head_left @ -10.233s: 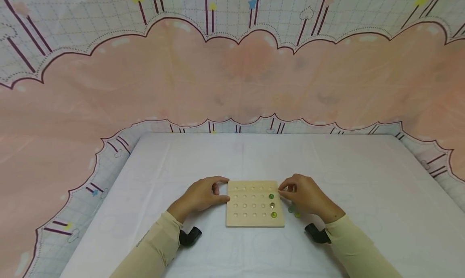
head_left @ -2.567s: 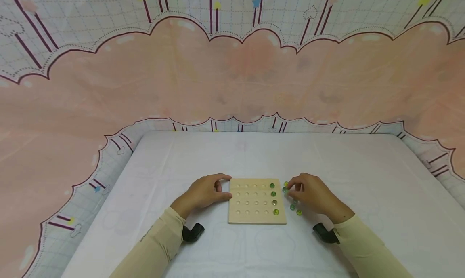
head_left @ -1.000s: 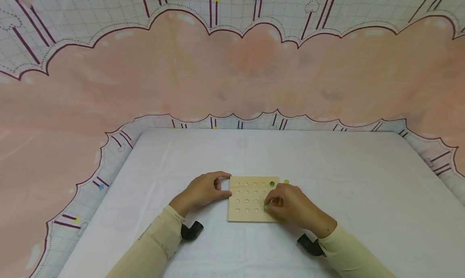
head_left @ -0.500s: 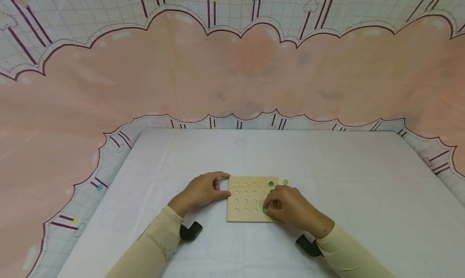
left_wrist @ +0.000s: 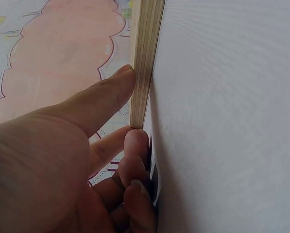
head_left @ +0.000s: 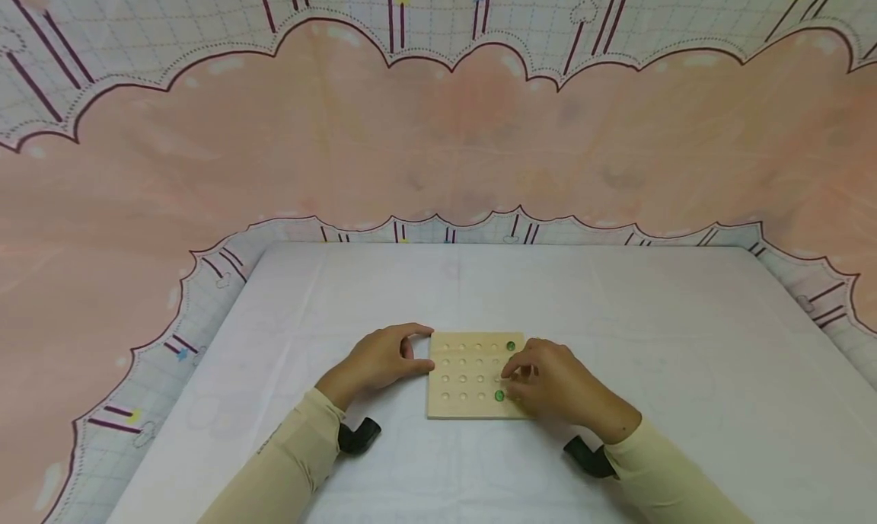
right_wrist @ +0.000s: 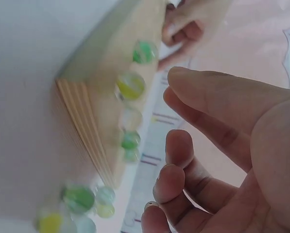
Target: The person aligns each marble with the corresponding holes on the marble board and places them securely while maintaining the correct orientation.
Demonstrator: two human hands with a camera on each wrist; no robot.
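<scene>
A square wooden board [head_left: 454, 387] with rows of small round hollows lies flat on the white tabletop. My left hand [head_left: 379, 360] rests at its left side, thumb and index fingertip touching the edge near the far corner; the left wrist view shows the thumb [left_wrist: 103, 99] against the layered edge. Above the right part of the board is my right hand [head_left: 558, 391], with nothing between thumb and index finger. Just left of it, a green marble [head_left: 499, 395] sits in a near-row hollow. The right-hand column holds several marbles, including a yellow one [right_wrist: 130, 86], partly hidden in the head view.
Several loose marbles lie beside the board, among them a green one [right_wrist: 78, 198] and a yellow one [right_wrist: 50, 223]; my right hand hides them in the head view. A patterned pink cloth [head_left: 425, 151] hangs behind the white table [head_left: 685, 356].
My right hand brought a green marble from the right side onto the board's near row and let go of it. It has since drawn slightly right. The left hand stays at the board's edge.
</scene>
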